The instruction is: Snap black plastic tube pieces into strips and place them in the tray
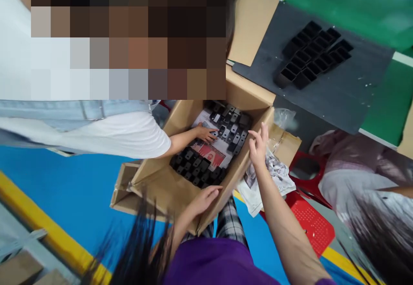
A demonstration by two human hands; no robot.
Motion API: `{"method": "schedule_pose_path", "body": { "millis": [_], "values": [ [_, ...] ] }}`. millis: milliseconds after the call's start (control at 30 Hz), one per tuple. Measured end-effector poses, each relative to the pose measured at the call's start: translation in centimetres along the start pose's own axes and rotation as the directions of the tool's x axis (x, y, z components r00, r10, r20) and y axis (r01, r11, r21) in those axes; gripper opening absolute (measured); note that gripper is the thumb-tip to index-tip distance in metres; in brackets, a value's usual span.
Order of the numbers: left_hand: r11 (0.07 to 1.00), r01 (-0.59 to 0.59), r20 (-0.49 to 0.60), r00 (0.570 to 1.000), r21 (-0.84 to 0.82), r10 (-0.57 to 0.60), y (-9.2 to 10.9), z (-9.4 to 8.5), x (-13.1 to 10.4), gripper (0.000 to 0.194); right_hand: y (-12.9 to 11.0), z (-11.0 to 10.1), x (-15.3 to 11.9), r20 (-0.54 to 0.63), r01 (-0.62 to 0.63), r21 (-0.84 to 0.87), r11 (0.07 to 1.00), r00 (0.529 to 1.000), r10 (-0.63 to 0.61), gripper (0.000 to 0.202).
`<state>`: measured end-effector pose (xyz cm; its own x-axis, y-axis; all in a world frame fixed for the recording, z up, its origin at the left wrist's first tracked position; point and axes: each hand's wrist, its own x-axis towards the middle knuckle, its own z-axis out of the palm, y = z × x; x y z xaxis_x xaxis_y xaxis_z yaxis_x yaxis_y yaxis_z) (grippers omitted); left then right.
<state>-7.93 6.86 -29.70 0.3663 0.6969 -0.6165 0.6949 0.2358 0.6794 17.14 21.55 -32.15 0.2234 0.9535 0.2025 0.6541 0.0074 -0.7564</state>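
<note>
A large cardboard box (pixel 155 190) stands open in front of me. Inside it, small black and grey block-like parts (pixel 196 166) stand in rows, with printed paper (pixel 213 153) lying between two groups of them. My left hand (pixel 204 199) is at the near right wall, fingers stretched out flat over the inside. By the right rim is my right hand (pixel 258 145), its fingers raised and apart, with nothing in it; whether it touches the cardboard I cannot tell. A co-worker's hand (pixel 208 133) reaches in from the left onto the parts.
On the dark mat (pixel 348 91) of the green bench, black rectangular tubes (pixel 309 57) stand in rows. A cardboard sheet (pixel 254 22) lies beside them. Red stools (pixel 309 222), a crumpled bag (pixel 274 177) and another person (pixel 351 190) are on the right.
</note>
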Motion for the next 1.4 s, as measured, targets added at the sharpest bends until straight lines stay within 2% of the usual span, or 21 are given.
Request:
{"method": "schedule_pose_path", "body": {
  "millis": [100,167,233,300,333,400,533,633,767,867,933,1067,1133,1267,1400],
  "values": [
    [0.994,0.034,-0.063,0.998,0.107,-0.028,-0.6,-1.2,5.4,0.04,1.3,0.2,0.8,-0.035,0.055,0.062,0.997,0.998,-0.053,0.041],
    [0.98,0.054,-0.084,0.996,0.192,-0.039,-0.8,-1.2,9.8,0.042,2.0,0.0,1.0,-0.07,0.066,0.046,0.997,0.996,-0.062,0.042],
    [0.961,0.073,-0.053,0.997,0.267,-0.061,-1.4,-0.8,13.6,0.042,2.7,-0.3,0.9,-0.108,0.092,0.029,0.995,0.99,-0.088,0.042],
    [0.941,0.083,-0.003,0.996,0.329,-0.086,-2.6,-0.4,15.9,0.038,3.3,-0.3,0.9,-0.147,0.145,0.031,0.989,0.979,-0.139,0.041],
    [0.932,0.077,0.027,0.995,0.354,-0.092,-3.4,-0.2,16.2,0.038,3.5,-0.2,0.9,-0.162,0.169,0.029,0.985,0.973,-0.163,0.041],
    [0.916,0.046,0.098,0.991,0.398,-0.093,-5.1,0.1,15.7,0.041,3.7,0.1,1.1,-0.172,0.181,-0.003,0.983,0.969,-0.179,0.045],
    [0.877,0.018,0.176,0.978,0.48,-0.116,-7.2,1.0,12.7,0.063,3.0,0.9,1.5,-0.143,0.143,-0.096,0.985,0.977,-0.156,0.057],
    [0.849,0.053,0.147,0.977,0.525,-0.152,-7.1,2.5,12.0,0.073,2.4,1.2,1.6,-0.13,0.134,-0.156,0.979,0.979,-0.154,0.061],
    [0.84,0.105,0.075,0.983,0.532,-0.17,-5.9,4.7,13.5,0.073,2.1,1.1,1.6,-0.092,0.073,-0.302,0.951,0.99,-0.105,0.062],
    [0.846,0.092,0.067,0.986,0.525,-0.15,-5.5,5.2,14.6,0.076,2.2,0.7,1.5,-0.046,0.074,-0.393,0.917,0.994,-0.099,0.058],
    [0.855,0.042,0.085,0.991,0.517,-0.1,-5.5,5.0,14.7,0.072,2.4,0.5,1.5,0.0,0.094,-0.439,0.893,0.995,-0.104,0.057],
    [0.871,-0.088,0.155,0.988,0.483,0.014,-6.0,4.6,14.1,0.049,3.5,0.2,1.5,0.129,0.164,-0.492,0.855,0.985,-0.115,0.058],
    [0.879,-0.117,0.177,0.983,0.463,0.037,-6.2,4.8,13.8,0.043,4.4,0.0,1.6,0.166,0.186,-0.524,0.832,0.979,-0.114,0.059],
    [0.903,-0.06,0.128,0.992,0.425,0.006,-6.0,5.2,13.6,0.041,5.5,-0.4,1.7,0.142,0.137,-0.583,0.801,0.988,-0.065,0.059],
    [0.926,0.099,0.016,0.994,0.365,-0.112,-5.0,5.6,13.4,0.043,5.4,-0.6,1.7,0.21,0.153,-0.593,0.791,0.977,-0.032,0.058]
  ]
}}
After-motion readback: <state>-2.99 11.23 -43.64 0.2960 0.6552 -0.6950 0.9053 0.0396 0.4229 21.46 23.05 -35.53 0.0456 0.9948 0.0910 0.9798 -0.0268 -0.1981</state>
